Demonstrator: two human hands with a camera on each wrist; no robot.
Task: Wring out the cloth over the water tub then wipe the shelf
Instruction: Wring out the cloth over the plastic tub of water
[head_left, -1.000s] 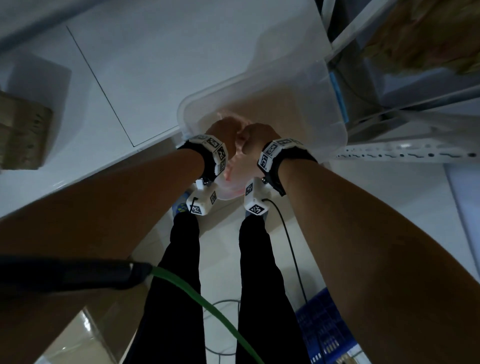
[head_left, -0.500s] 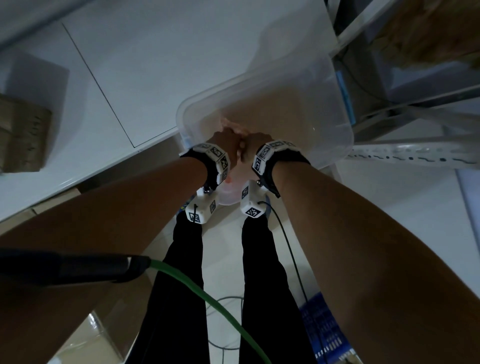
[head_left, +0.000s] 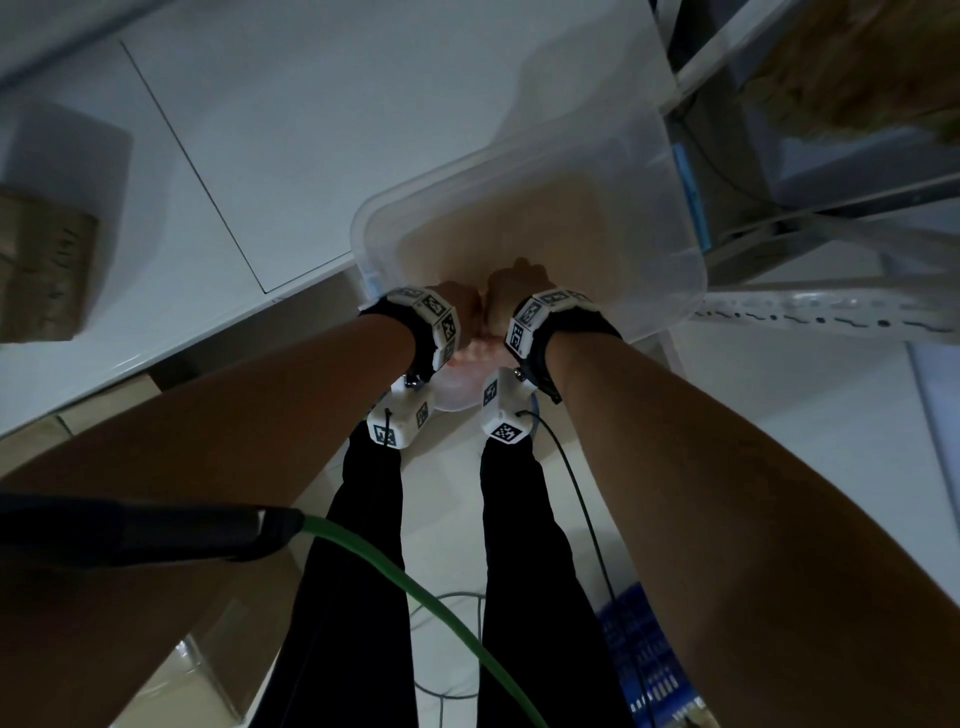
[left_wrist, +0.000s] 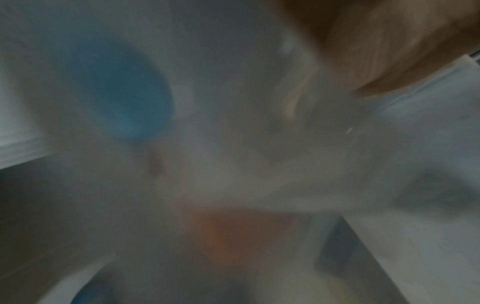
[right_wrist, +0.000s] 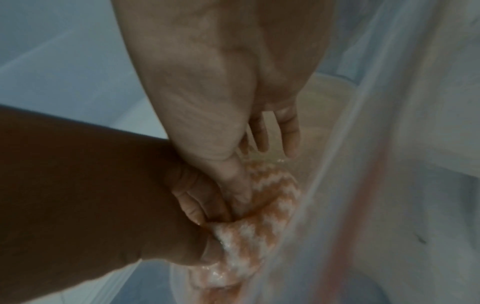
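Observation:
A clear plastic water tub (head_left: 649, 208) stands on the floor below me. Both hands are over its near rim, knuckles close together. My left hand (head_left: 457, 301) and right hand (head_left: 514, 286) grip a wet orange-and-white cloth (head_left: 475, 356) between them. In the right wrist view the cloth (right_wrist: 265, 205) is bunched against the tub wall (right_wrist: 350, 164). There the right hand (right_wrist: 221, 102) pushes its thumb into the cloth, and the left hand (right_wrist: 192, 201) curls its fingers round it. The left wrist view is a blur. The metal shelf (head_left: 831, 322) stands just right of the tub.
A cardboard box (head_left: 41, 270) sits on the white floor at the left. My legs in black trousers (head_left: 358, 571) stand below the tub. A green cable (head_left: 415, 587) crosses in front of them, and a blue crate (head_left: 649, 654) lies at the lower right.
Both hands keep hold of the cloth and have sunk slightly toward the tub's near rim. The fists have turned a little against each other.

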